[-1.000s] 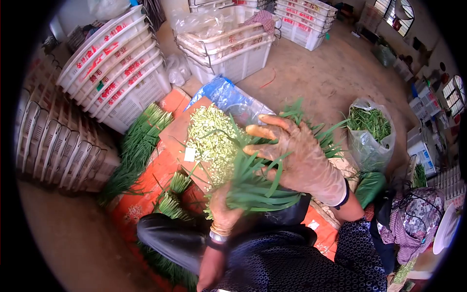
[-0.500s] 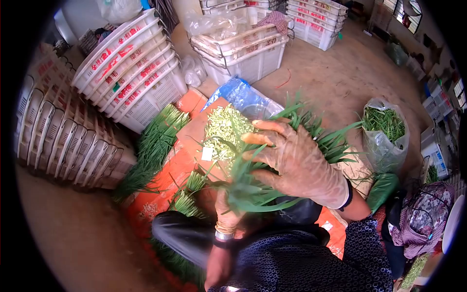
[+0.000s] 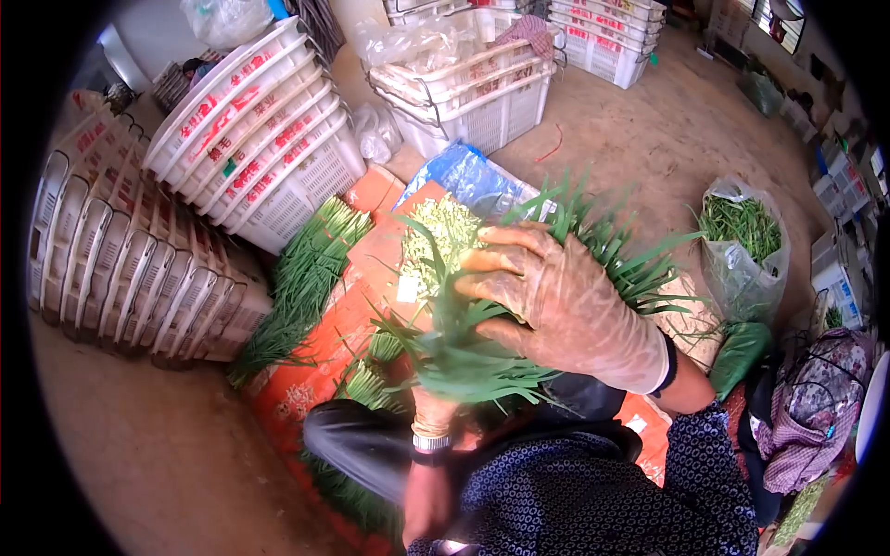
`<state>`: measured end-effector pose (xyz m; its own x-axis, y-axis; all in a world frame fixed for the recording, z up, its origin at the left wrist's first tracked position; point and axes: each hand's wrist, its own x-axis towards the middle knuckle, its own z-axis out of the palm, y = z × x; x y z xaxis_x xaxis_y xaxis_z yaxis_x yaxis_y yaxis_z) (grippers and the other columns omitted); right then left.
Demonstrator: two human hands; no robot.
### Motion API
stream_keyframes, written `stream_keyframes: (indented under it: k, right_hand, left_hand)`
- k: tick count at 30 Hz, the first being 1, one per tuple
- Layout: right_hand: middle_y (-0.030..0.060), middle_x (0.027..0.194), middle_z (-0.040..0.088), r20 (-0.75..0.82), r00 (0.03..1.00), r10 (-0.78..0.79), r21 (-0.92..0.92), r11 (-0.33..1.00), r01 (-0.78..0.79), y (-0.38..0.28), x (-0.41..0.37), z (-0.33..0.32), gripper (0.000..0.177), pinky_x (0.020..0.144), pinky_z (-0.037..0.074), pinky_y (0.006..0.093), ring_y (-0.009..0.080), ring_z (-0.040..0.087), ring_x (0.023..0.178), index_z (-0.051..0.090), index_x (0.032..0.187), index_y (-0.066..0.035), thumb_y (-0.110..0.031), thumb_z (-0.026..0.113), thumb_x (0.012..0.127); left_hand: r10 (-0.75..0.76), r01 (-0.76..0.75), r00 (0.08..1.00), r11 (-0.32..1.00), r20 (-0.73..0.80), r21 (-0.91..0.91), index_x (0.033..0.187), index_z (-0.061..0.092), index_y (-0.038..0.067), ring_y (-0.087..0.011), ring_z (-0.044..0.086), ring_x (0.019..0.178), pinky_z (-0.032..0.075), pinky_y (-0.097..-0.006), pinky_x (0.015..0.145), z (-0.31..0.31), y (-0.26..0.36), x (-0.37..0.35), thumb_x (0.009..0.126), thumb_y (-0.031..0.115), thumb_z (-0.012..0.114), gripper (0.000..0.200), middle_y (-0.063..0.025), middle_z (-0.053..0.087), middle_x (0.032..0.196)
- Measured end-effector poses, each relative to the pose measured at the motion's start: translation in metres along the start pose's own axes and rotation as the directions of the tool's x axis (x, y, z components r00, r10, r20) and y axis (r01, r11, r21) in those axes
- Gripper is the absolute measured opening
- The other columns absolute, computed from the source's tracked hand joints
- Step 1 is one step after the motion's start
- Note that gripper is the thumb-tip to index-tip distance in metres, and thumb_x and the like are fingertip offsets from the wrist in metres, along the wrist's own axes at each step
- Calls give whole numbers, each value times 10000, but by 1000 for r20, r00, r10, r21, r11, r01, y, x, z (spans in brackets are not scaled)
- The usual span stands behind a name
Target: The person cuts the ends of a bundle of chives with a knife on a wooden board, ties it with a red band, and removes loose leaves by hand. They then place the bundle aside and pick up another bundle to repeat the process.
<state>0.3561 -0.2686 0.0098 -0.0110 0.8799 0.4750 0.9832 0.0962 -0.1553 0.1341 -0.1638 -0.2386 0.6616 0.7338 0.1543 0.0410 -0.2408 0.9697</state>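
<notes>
A loose bunch of garlic chives (image 3: 473, 366), its long flat leaves partly blurred, is between my two hands over my lap. My left hand (image 3: 432, 404) grips it from below, with the fingers mostly covered by leaves. In a pale, stained glove, my right hand (image 3: 556, 292) curls its fingers over the upper side of the leaves. More green leaves (image 3: 612, 246) spread out behind that hand. Just beyond my fingertips lies a pile of pale cut stem pieces (image 3: 436, 232) on a brown board, with a small white tag (image 3: 407, 288) at its near edge.
Bundled chives (image 3: 311, 269) lie on an orange sheet (image 3: 320, 320), with shorter bundles (image 3: 366, 385) by my knee. Stacked white baskets (image 3: 260, 130) stand at left, and others (image 3: 473, 102) ahead. A clear bag of greens (image 3: 742, 232) sits at right, near a patterned bag (image 3: 816, 408).
The leaves between my hands have shifted and now cover more of my left hand. My right hand stays over the bunch. The whole view has moved slightly.
</notes>
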Motion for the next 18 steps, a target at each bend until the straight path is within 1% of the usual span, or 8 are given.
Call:
stream_keyframes:
  k: [3,6,9,12,15,18]
  right_hand:
    - [10,1396,616,6,998,67,37,997,-67,-3,1,-7,512,1112,400,504,262,493,1362,700,1263,-134,-402,809,840]
    - [23,1406,596,20,999,48,47,998,-49,0,0,-7,540,1101,408,496,278,491,1362,683,1290,-141,-408,818,841]
    - [29,1386,600,55,997,46,8,999,-47,0,-2,-9,510,1096,414,488,285,493,1357,701,1256,-144,-428,811,846]
    - [20,1383,633,42,997,66,14,998,-66,-2,0,-12,409,1081,461,466,283,514,1378,725,1163,-178,-417,825,847]
    - [33,1349,652,-1,1000,26,46,999,-25,0,1,-12,372,1082,458,468,292,525,1366,746,1093,-169,-453,815,862]
    - [47,1299,675,-15,1000,2,42,999,-2,1,1,-11,450,1094,413,489,288,524,1327,783,1093,-123,-533,728,917]
  left_hand:
    - [0,0,1000,1000,8,-1,1398,567,22,-268,701,1136,578,-441,995,1,-2,0,757,203,920,754,-136,692,1295]
    - [-5,5,1000,1000,18,3,1404,558,22,-272,698,1144,578,-446,1000,0,-3,1,770,194,908,745,-142,685,1309]
    - [-10,10,999,1000,33,3,1410,549,22,-276,695,1152,578,-451,1005,0,-4,1,783,186,897,736,-147,677,1323]
    - [-15,15,999,1000,45,4,1416,540,22,-280,692,1161,578,-457,1010,0,-4,1,796,178,886,727,-152,670,1337]
    - [-26,26,998,1000,64,9,1423,531,23,-285,690,1169,578,-462,1015,0,-6,0,809,170,875,718,-158,662,1350]
    - [-46,43,994,999,99,32,1429,522,23,-289,687,1178,579,-467,1019,2,-8,1,822,162,863,710,-163,655,1364]
